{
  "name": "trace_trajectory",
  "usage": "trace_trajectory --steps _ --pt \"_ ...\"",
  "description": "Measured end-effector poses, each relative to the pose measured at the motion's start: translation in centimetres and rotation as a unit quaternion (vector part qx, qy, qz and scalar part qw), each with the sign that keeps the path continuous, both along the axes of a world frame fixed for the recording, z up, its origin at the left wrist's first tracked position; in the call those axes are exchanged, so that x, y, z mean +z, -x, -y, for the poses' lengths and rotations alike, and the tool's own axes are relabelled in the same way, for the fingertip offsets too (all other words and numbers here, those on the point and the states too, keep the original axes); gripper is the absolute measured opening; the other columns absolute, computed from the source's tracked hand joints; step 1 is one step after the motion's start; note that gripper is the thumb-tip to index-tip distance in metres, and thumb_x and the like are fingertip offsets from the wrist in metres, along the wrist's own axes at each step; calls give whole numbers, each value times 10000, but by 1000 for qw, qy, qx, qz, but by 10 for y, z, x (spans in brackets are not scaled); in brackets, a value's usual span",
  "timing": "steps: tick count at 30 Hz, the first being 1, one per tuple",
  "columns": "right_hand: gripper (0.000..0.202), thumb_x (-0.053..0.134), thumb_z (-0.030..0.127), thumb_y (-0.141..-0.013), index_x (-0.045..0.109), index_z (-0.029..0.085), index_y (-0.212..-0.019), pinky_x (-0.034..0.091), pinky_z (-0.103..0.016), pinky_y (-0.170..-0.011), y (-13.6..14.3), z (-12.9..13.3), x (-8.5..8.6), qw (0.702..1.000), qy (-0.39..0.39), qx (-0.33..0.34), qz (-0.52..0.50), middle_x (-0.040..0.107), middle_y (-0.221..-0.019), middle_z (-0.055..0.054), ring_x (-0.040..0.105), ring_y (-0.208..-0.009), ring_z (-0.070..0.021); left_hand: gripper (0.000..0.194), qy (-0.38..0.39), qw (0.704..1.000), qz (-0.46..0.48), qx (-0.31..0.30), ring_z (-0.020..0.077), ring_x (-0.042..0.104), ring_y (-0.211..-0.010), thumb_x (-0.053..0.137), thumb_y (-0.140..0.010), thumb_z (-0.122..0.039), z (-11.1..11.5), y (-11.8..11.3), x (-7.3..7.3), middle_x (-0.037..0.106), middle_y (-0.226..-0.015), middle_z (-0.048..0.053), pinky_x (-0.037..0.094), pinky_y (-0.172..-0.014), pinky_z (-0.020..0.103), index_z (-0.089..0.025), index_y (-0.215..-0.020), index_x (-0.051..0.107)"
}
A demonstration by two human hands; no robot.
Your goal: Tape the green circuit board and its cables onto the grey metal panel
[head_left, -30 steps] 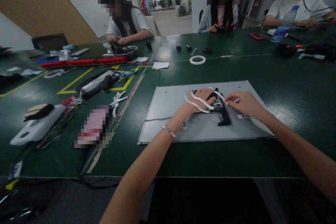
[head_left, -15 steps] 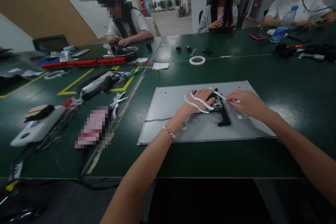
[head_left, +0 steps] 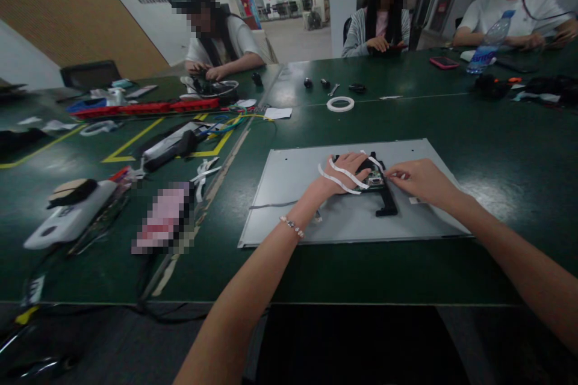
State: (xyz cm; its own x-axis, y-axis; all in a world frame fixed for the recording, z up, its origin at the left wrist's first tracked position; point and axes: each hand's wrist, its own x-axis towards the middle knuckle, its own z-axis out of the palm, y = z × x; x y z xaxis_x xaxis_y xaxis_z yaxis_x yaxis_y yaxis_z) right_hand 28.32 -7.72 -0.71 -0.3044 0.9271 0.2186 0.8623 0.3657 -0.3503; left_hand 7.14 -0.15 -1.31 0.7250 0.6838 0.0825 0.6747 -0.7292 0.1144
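Note:
My left hand (head_left: pixel 345 169) lies flat with fingers stretched out, over a black plastic frame (head_left: pixel 387 201) that carries a green circuit board (head_left: pixel 374 180). Two narrow white tape strips (head_left: pixel 345 174) run across the back of this hand. Another white strip (head_left: pixel 376 162) stretches from near my left fingertips towards my right hand (head_left: pixel 413 179), whose thumb and fingers are pinched together at the strip's end, close by the frame's right side. Beneath all this is a flat grey metal panel (head_left: pixel 289 228). My left hand hides part of the board and frame.
A white tape roll (head_left: pixel 340 104) lies beyond the panel, near a small wrench (head_left: pixel 333 90). To the left are a phone-like pink device (head_left: pixel 165 213), a white power bank (head_left: pixel 72 216) and cables. Several people sit across the green table (head_left: pixel 406 271); a bottle (head_left: pixel 490 45) stands far right.
My right hand has shifted slightly, with its fingertips closer to the frame's edge. The tape end that showed under its fingers is now hidden. My left hand stays put.

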Motion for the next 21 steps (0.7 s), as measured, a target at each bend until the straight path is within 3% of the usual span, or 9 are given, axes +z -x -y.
trace_trajectory --steps 7,13,18,21 --pt "258 469 263 -862 709 236 -955 482 -349 -749 4 9 7 991 -15 52 119 704 -1002 -47 646 -885 -219 492 2 1000 -3 3 244 379 -1334 283 -964 -441 1 0 0 407 -1471 81 305 -1053 496 -218 -1396 358" --pt "300 451 265 -863 689 241 -1045 491 -342 -773 2 17 6 994 3 60 88 705 -979 -58 645 -902 -218 505 2 1000 2 -4 239 373 -1338 256 -967 -451 -2 1 -2 408 -1469 88 304 -1051 502 -212 -1400 354" --pt "278 448 302 -862 717 236 -879 479 -333 -733 0 20 10 997 14 47 53 703 -841 -64 643 -838 -218 506 4 1000 4 5 240 374 -1340 266 -964 -455 -1 1 -3 406 -1473 83 302 -1051 505 -217 -1401 356" --pt "297 437 318 -866 702 220 -775 455 -330 -681 0 20 16 996 0 21 84 693 -803 -69 635 -779 -214 496 -1 1000 8 12 235 372 -1344 268 -965 -443 0 1 -4 410 -1471 79 292 -1057 501 -222 -1398 360"
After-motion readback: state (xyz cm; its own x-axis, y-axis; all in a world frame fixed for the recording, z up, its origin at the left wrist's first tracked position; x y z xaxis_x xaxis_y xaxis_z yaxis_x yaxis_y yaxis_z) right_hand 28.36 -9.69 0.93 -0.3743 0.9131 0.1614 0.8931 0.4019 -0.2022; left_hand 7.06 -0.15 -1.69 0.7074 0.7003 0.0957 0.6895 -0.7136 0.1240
